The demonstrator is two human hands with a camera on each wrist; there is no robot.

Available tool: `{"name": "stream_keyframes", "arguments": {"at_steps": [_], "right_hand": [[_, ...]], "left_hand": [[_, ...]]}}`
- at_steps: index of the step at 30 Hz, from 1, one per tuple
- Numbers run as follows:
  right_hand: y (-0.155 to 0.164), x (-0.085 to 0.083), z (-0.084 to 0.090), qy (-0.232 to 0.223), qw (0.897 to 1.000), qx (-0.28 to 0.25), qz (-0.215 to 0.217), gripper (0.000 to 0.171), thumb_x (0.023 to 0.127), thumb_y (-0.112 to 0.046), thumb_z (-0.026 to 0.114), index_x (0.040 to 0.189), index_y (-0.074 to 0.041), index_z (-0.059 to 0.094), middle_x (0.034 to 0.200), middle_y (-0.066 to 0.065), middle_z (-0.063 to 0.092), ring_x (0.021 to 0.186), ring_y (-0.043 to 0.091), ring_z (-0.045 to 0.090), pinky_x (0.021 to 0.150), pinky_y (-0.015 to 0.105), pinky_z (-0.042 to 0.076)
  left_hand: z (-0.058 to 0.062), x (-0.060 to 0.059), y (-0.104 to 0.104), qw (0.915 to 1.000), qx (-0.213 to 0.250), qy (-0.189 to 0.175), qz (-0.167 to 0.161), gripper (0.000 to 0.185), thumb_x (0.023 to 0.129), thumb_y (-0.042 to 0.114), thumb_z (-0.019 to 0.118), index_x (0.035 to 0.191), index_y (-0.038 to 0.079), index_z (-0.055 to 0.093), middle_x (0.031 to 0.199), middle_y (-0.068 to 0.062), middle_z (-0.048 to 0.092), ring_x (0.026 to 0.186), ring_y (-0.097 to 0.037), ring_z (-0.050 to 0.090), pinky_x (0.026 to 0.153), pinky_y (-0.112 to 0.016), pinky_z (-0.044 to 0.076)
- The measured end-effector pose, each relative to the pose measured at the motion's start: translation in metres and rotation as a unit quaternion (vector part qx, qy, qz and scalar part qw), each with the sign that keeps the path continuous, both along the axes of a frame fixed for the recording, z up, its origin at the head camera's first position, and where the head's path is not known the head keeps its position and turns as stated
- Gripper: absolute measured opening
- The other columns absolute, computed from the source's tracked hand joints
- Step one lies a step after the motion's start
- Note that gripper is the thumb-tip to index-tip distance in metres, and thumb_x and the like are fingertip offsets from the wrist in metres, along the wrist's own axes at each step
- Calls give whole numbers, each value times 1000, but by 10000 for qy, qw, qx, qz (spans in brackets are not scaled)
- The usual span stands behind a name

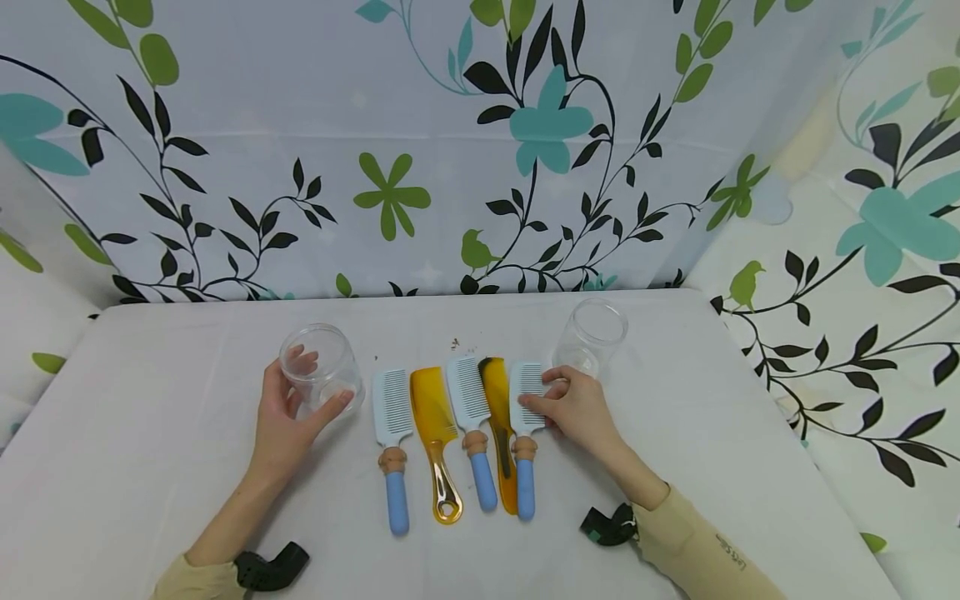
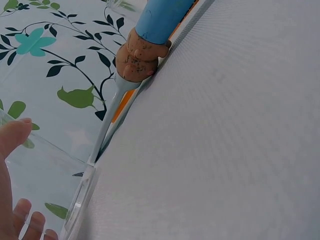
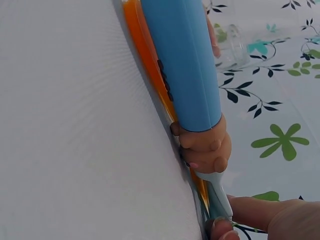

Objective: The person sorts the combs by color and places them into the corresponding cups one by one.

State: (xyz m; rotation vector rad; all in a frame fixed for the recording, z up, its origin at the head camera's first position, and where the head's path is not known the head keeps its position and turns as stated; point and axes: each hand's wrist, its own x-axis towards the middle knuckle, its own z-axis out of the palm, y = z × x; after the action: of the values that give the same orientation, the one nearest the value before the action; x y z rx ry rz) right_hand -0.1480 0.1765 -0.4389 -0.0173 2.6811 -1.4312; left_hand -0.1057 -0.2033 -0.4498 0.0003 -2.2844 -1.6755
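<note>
Five combs lie side by side at the middle of the worktop [image 1: 150, 450], handles toward me. My left hand [image 1: 285, 412] has its grip curled round a clear jar [image 1: 322, 371] at about ten o'clock from the row. My right hand [image 1: 573, 408] pinches the head of the rightmost blue comb [image 1: 525, 417]; a second jar [image 1: 592, 333] stands just behind it at one o'clock.
</note>
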Motion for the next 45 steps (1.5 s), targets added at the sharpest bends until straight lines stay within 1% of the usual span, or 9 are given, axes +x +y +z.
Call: {"name": "stream_keyframes", "arguments": {"at_steps": [5,11,15,19,21,26,29,35,45], "right_hand": [[0,0,-1,-118,9996,-258,9,46,81,-25,84,114,-4,60,66,3,66,41,17,54,43,24,46],[1,-1,-4,-226,9977,-636,50,47,82,-22,82,119,-2,60,71,6,71,49,21,64,52,26,55],[1,-1,-4,-352,9948,-958,79,47,84,-19,81,121,0,61,78,10,74,53,24,67,59,28,58],[2,0,-4,-500,9914,-1205,98,44,85,-19,80,118,5,63,84,12,76,56,24,69,66,28,60],[2,0,-3,-571,9894,-1330,130,41,85,-19,79,113,8,65,85,13,75,56,23,69,66,29,61],[0,0,-2,-850,9822,-1670,130,34,86,-17,79,103,10,68,74,10,69,55,17,68,61,33,62],[-1,0,0,-985,9785,-1806,167,32,88,-16,77,102,11,69,69,7,65,53,16,67,60,33,61],[0,0,0,-1100,9757,-1868,311,32,90,-17,74,101,12,70,62,4,59,52,16,67,62,34,62],[1,-2,-3,-1133,9726,-2003,319,32,92,-16,72,103,14,70,64,4,58,50,15,66,60,33,61]], "left_hand": [[-1,-1,0,10000,-10,-18,18,84,83,2,78,151,11,29,146,-12,46,135,-10,40,110,-9,31],[0,0,1,10000,20,77,-10,84,83,0,77,150,9,29,144,-13,45,133,-9,40,109,-9,32],[1,1,1,10000,-2,98,-1,84,82,0,78,151,11,30,144,-11,46,133,-9,40,109,-9,33],[-1,0,1,9999,-31,106,-3,85,82,-1,77,152,13,29,145,-10,45,134,-10,40,110,-9,32],[-1,0,1,9999,-42,119,-11,87,82,-1,78,152,13,29,145,-9,45,134,-10,40,109,-9,32],[-2,-1,0,9999,-76,143,-23,88,81,-2,78,152,12,28,145,-11,45,133,-11,40,108,-7,32],[-1,-1,0,9999,-88,114,-19,87,82,-1,78,152,11,28,145,-11,45,134,-13,40,109,-8,32],[-1,0,1,10000,-50,74,-30,83,83,0,77,151,10,29,145,-13,46,134,-12,40,109,-7,32],[-4,-2,-1,10000,7,83,-23,84,82,0,77,150,8,29,145,-15,45,133,-9,41,108,-8,33]]}}
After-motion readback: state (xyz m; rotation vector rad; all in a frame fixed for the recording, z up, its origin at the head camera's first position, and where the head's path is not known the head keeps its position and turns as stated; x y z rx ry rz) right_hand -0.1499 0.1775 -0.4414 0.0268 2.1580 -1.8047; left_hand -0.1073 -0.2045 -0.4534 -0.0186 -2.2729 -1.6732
